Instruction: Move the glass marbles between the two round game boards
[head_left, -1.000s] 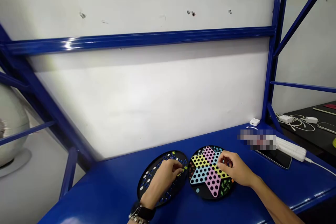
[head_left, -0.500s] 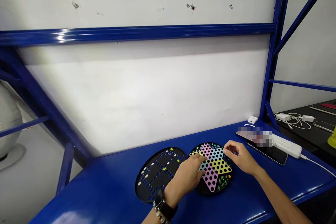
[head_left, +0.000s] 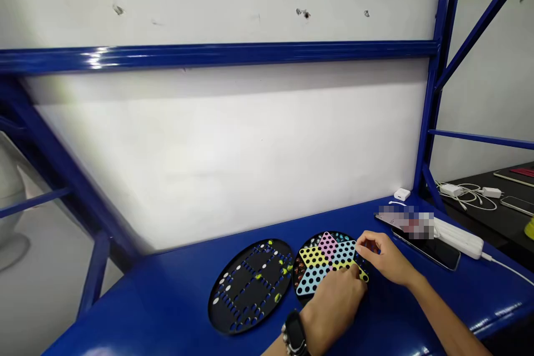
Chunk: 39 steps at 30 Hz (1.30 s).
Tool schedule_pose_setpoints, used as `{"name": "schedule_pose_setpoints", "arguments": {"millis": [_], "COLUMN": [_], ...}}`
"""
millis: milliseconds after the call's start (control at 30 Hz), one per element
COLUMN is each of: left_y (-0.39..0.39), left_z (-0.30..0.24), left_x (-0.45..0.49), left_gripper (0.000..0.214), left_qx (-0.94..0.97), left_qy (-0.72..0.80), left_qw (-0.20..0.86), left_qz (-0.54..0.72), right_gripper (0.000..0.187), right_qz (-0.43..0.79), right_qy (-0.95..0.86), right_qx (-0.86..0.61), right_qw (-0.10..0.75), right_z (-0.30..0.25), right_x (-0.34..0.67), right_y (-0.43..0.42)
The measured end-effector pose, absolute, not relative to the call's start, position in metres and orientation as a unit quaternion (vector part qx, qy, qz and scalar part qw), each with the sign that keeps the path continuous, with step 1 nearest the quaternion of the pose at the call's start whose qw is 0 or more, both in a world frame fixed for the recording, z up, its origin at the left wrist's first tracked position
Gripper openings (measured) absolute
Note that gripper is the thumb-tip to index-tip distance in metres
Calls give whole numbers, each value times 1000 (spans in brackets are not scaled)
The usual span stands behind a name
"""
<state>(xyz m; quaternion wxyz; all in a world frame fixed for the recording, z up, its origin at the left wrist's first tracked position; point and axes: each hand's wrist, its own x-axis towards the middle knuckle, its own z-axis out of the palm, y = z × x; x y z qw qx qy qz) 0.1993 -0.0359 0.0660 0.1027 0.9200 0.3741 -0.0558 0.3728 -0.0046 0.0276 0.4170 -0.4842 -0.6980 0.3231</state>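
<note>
A round Chinese-checkers board (head_left: 319, 260) with a star of pink, yellow and light-blue points lies on the blue shelf (head_left: 175, 300). My left hand (head_left: 336, 303), with a watch on the wrist, reaches over the board's near right part with fingers curled; what they hold is hidden. My right hand (head_left: 384, 258) rests at the board's right edge, fingers bent in a pinch. To the left lies a round black board (head_left: 246, 286) with rows of holes and a few white and yellow pegs in it.
A dark phone (head_left: 434, 247) and a white power strip (head_left: 459, 236) lie right of the boards, with a small white charger (head_left: 403, 194) behind. A blue upright (head_left: 429, 122) stands at the right. A black table (head_left: 500, 206) beyond holds cables and phones.
My left hand has gone from the black board on the left across to the near right part of the coloured board. The right hand stayed at the board's right edge. The view shifted a little.
</note>
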Motion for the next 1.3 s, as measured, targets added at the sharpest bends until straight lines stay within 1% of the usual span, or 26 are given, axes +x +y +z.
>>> {"name": "schedule_pose_setpoints", "arguments": {"millis": [133,367,600,700,800,867,933,1000,1067,1133,1233,1300], "left_y": [-39,-37,-36,-36,-34,-32,-27,-21,-11,0,15,20], "left_z": [72,71,51,47,53,62,71,78,80,76,65,59], "left_x": [209,219,223,225,222,211,189,160,129,103,84,85], "left_gripper": [36,31,23,22,24,24,27,33,33,30,29,30], "left_qx": [922,924,933,936,937,943,946,930,895,865,856,854], "left_qy": [370,361,338,325,322,311,314,362,442,495,509,514], "left_qw": [34,0,-81,-94,-76,-37,14,51,63,69,82,70], "left_qz": [-112,-127,-95,-97,-114,-112,-79,-34,-14,-27,-42,-49], "right_gripper": [23,24,24,24,24,24,25,26,27,26,26,26], "right_qz": [331,325,333,335,336,335,333,334,338,342,342,340], "right_qy": [-698,-704,-704,-704,-705,-702,-699,-696,-697,-698,-698,-697], "right_qx": [-484,-480,-481,-479,-477,-480,-486,-488,-485,-482,-481,-481], "right_qw": [411,410,403,404,405,404,406,407,406,405,406,408], "right_z": [27,29,28,26,24,24,25,27,29,30,29,28], "right_x": [372,375,377,377,378,378,378,378,376,375,375,376], "right_y": [-4,-4,-4,-4,-3,-3,-3,-4,-5,-6,-5,-4]}}
